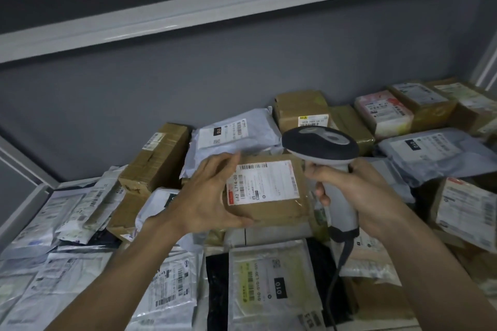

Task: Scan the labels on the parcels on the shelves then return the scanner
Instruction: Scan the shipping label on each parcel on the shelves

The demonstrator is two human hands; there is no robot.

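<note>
Left hand grips brown parcel by left edge, label facing up. Right hand, fingers wrapped round scanner handle, just right of parcel.

Held brown cardboard parcel: white label reads "642 L714-00", with a barcode along its top edge; smaller print too blurred to read. White poly mailer behind it has a black tag reading "010"; grey mailer at right also shows "010". Clear-fronted mailer at the bottom reads "010" on a black tag and "010 010 L30", the digits after that unclear.
</note>
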